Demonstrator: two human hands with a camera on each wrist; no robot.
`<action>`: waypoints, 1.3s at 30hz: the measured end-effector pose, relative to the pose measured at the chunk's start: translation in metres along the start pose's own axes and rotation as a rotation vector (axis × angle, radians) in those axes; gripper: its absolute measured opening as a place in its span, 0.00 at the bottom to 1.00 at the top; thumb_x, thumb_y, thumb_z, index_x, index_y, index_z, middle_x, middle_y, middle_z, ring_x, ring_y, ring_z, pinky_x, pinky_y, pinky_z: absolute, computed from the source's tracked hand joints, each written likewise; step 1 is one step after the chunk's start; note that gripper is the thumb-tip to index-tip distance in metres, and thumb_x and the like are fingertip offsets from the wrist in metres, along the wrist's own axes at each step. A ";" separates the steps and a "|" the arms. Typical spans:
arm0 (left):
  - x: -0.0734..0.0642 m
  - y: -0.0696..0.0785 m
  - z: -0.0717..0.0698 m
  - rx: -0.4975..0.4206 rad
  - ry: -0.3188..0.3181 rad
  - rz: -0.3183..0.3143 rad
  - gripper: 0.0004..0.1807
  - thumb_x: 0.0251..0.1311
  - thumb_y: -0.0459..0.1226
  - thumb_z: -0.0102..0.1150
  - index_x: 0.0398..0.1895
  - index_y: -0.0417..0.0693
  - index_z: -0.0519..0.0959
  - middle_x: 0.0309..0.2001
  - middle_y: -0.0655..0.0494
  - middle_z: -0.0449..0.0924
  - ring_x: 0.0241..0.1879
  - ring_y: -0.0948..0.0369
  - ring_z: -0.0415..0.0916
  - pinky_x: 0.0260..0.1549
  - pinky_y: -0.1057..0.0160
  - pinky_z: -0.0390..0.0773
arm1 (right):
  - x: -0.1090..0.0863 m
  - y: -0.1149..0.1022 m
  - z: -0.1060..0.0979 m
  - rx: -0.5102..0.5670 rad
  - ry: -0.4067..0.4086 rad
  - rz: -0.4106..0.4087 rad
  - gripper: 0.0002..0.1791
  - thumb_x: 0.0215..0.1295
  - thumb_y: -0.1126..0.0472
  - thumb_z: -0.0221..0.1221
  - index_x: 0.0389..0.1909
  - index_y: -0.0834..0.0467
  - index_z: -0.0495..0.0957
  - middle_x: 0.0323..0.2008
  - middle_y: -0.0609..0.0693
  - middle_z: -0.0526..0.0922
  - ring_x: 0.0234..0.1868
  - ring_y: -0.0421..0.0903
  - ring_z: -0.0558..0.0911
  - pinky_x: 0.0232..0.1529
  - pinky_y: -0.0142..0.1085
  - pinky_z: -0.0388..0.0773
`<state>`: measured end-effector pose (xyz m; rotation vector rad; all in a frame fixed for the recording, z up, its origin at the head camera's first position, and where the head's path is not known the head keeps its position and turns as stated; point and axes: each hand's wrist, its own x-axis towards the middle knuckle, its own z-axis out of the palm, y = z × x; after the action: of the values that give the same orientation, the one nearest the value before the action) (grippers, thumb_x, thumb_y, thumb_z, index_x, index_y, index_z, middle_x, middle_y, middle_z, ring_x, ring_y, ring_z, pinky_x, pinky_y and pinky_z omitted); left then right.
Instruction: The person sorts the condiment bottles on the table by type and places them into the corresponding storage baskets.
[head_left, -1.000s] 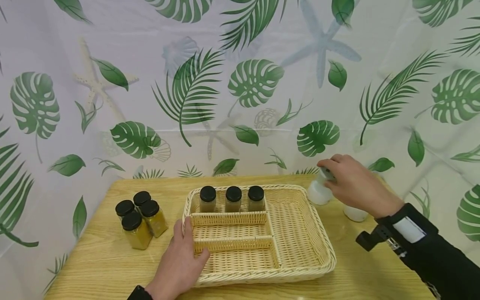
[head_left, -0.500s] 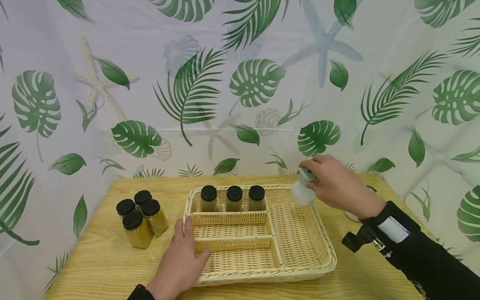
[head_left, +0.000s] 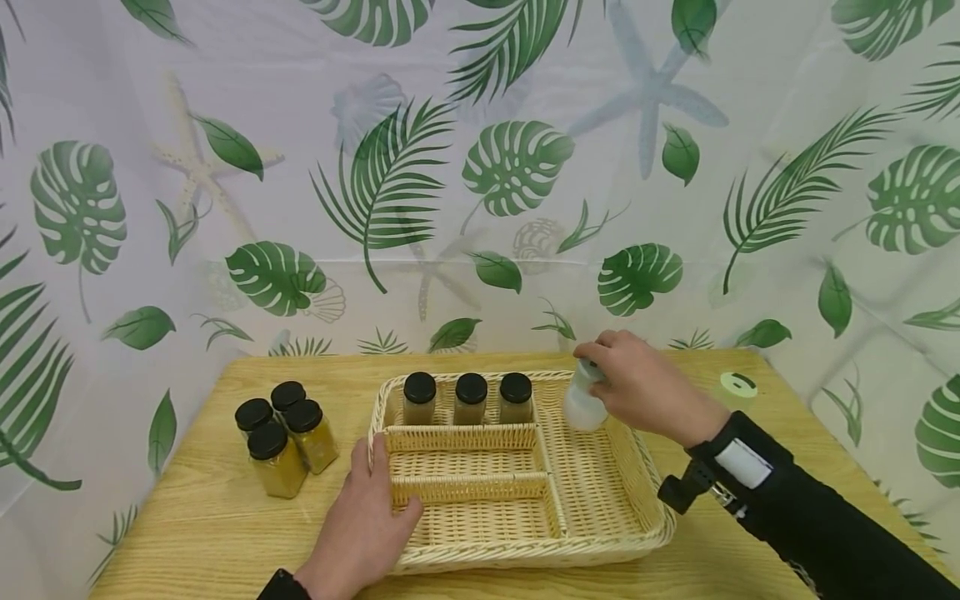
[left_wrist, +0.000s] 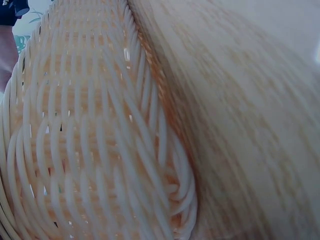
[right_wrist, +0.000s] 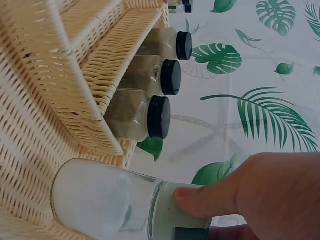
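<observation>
My right hand (head_left: 648, 387) pinches a glass seasoning jar (head_left: 583, 404) by its pale green lid. White powder shows inside the jar in the right wrist view, where the thumb lies on the lid. The jar is tilted over the back of the long right compartment of a wicker basket (head_left: 600, 546); whether it touches the bottom I cannot tell. My left hand (head_left: 363, 525) grips the basket's front left corner, thumb inside and fingers over the left rim. Three black-capped jars (head_left: 470, 400) stand in the back left compartment.
Several black-capped jars with yellow contents (head_left: 281, 467) stand grouped on the wooden table (head_left: 180, 517) left of the basket. A pale green lid (head_left: 738, 385) shows at the right, its lower part hard to make out. A leaf-patterned cloth (head_left: 420, 192) hangs behind.
My right hand has carried the powder jar left from the table, over the basket's right rim, and lower into the right compartment. My left hand stays on the basket.
</observation>
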<state>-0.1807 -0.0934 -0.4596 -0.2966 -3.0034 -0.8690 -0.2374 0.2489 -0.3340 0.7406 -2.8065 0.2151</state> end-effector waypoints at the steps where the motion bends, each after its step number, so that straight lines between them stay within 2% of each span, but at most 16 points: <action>1: 0.000 0.000 0.000 -0.001 0.000 0.001 0.50 0.60 0.51 0.53 0.74 0.34 0.39 0.71 0.33 0.37 0.61 0.42 0.58 0.48 0.44 0.74 | 0.000 0.000 0.002 -0.003 0.000 -0.004 0.22 0.51 0.71 0.66 0.50 0.64 0.78 0.39 0.58 0.78 0.40 0.51 0.74 0.37 0.46 0.79; 21: 0.000 0.003 -0.001 -0.010 -0.019 -0.008 0.50 0.60 0.51 0.53 0.74 0.34 0.39 0.71 0.35 0.37 0.60 0.43 0.58 0.48 0.44 0.73 | -0.001 0.005 0.034 -0.003 -0.027 -0.010 0.21 0.49 0.71 0.67 0.47 0.65 0.79 0.36 0.57 0.78 0.38 0.51 0.73 0.37 0.45 0.78; 32: 0.001 0.001 -0.001 -0.009 -0.024 -0.011 0.50 0.60 0.51 0.53 0.74 0.34 0.39 0.71 0.34 0.37 0.60 0.43 0.59 0.47 0.45 0.74 | 0.000 0.005 0.036 0.002 -0.022 0.004 0.20 0.49 0.71 0.67 0.47 0.65 0.79 0.37 0.57 0.78 0.38 0.51 0.74 0.36 0.45 0.79; 39: 0.000 0.001 -0.002 -0.009 -0.009 -0.003 0.50 0.60 0.51 0.53 0.74 0.34 0.39 0.71 0.35 0.36 0.60 0.43 0.59 0.48 0.44 0.74 | 0.001 0.002 0.037 -0.049 -0.020 0.010 0.22 0.49 0.66 0.67 0.49 0.63 0.79 0.41 0.58 0.80 0.41 0.53 0.75 0.38 0.49 0.78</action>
<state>-0.1805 -0.0939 -0.4578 -0.2964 -3.0102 -0.8839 -0.2462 0.2433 -0.3693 0.7222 -2.8244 0.1413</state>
